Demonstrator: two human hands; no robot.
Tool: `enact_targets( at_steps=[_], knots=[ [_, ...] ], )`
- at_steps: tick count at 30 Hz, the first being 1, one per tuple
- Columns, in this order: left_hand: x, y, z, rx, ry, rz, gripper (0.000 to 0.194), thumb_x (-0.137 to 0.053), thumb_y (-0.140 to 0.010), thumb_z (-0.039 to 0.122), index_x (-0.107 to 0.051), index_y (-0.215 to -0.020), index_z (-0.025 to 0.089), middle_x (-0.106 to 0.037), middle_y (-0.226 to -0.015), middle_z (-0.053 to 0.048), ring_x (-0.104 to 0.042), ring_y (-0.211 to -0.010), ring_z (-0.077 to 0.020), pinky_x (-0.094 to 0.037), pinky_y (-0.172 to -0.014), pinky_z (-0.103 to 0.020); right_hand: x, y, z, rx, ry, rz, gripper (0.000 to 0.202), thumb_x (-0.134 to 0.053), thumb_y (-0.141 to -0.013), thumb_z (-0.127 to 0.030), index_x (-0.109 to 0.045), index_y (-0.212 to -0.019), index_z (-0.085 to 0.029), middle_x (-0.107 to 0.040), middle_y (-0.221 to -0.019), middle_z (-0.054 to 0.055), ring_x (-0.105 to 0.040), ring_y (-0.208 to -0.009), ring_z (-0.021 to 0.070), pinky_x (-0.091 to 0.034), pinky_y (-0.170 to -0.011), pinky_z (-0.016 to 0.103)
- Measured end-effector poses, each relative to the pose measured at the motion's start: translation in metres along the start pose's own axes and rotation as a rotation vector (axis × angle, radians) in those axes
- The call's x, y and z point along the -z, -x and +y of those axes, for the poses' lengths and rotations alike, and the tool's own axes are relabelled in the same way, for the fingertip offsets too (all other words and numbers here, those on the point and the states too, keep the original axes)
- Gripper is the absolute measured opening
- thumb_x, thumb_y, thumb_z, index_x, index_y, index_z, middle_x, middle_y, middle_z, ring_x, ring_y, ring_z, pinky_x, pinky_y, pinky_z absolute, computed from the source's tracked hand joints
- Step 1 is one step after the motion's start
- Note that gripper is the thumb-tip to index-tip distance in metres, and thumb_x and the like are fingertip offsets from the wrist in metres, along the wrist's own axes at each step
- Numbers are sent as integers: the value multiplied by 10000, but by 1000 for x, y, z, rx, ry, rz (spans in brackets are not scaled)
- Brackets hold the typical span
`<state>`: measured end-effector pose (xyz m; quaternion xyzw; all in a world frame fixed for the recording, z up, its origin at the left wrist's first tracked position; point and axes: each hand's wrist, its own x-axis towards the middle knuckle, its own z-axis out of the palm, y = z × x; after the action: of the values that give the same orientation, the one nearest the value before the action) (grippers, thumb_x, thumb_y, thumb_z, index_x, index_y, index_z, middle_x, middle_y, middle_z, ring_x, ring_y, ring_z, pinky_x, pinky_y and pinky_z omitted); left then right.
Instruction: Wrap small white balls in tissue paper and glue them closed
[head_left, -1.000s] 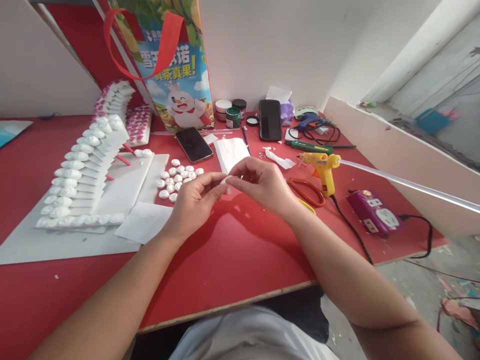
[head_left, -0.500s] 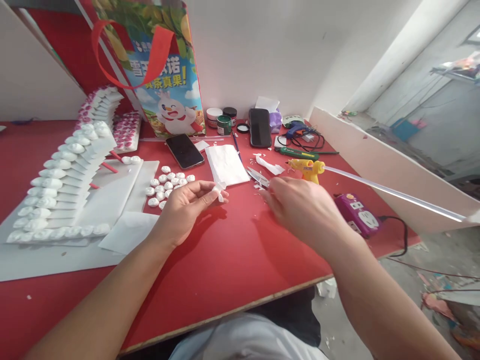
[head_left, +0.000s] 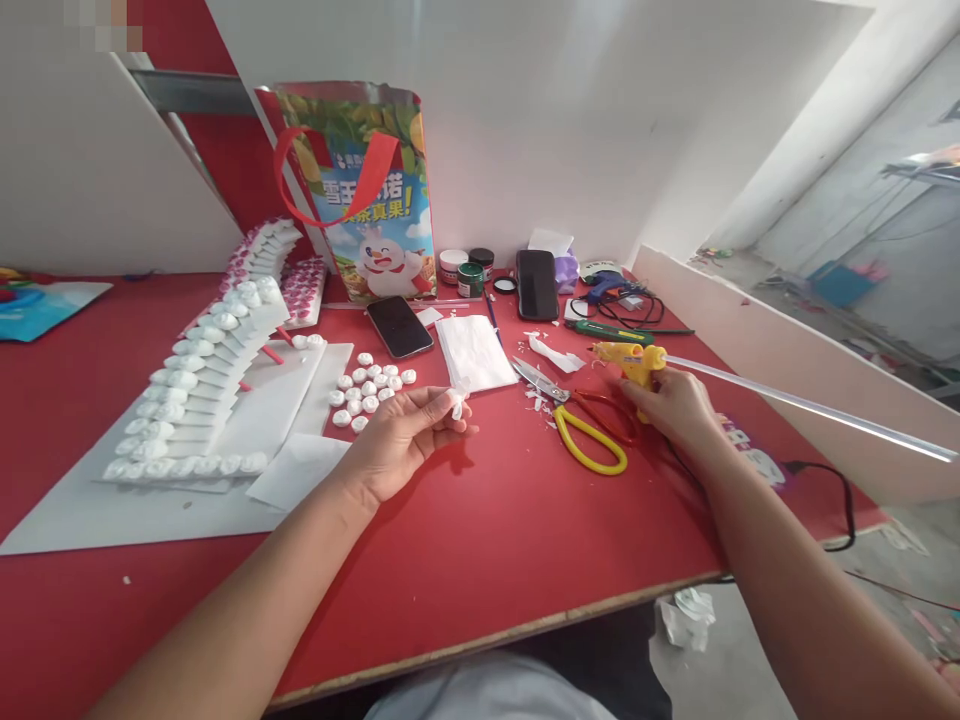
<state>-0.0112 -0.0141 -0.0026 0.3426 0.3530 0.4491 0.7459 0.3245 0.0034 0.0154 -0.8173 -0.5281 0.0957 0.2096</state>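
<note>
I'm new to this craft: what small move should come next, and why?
Probably bring the yellow glue gun to the small white piece: the right hand is at the gun's handle, while the left hand pinches that piece.

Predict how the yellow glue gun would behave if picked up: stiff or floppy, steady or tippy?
The glue gun is probably stiff: its body looks like hard plastic. It may tip backward, as a long stick juts out behind. That thin stick could sway.
</note>
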Motion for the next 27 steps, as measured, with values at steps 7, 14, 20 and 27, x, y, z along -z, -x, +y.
enact_targets(
  at_steps=[7,14,20,27],
  knots=[
    [3,-1,0,73,183,24,325,-967,-617,306,-745,-771,127,-630,-782,-12,-579,-653,-65,-628,-794,-238,34,37,-31,8,-638,120,137,-692,-809,-287,-629,-740,-186,-604,-681,51,-479,-611,141,-361,-597,322],
    [6,-3,3,19,168,-4,271,-914,-680,300,-701,-773,161,-592,-787,-3,-530,-634,-66,-615,-782,-250,46,78,-93,152,-1040,-353,265,-736,-813,-415,-691,-861,-158,-533,-634,-5,-446,-580,110,-319,-540,272],
    [12,-6,7,-222,-73,193,283,-912,-700,338,-729,-789,142,-667,-717,1,-650,-685,-101,-608,-802,-291,-10,79,-99,333,-1067,-611,369,-662,-890,-519,-666,-785,-165,-545,-684,12,-443,-614,120,-350,-585,283],
    [18,-11,7,-245,-170,249,303,-917,-677,341,-749,-831,143,-706,-711,-4,-676,-659,-138,-604,-777,-358,-40,79,-90,402,-991,-646,419,-650,-884,-561,-573,-717,-185,-508,-658,-3,-430,-590,123,-347,-568,291]
  ],
)
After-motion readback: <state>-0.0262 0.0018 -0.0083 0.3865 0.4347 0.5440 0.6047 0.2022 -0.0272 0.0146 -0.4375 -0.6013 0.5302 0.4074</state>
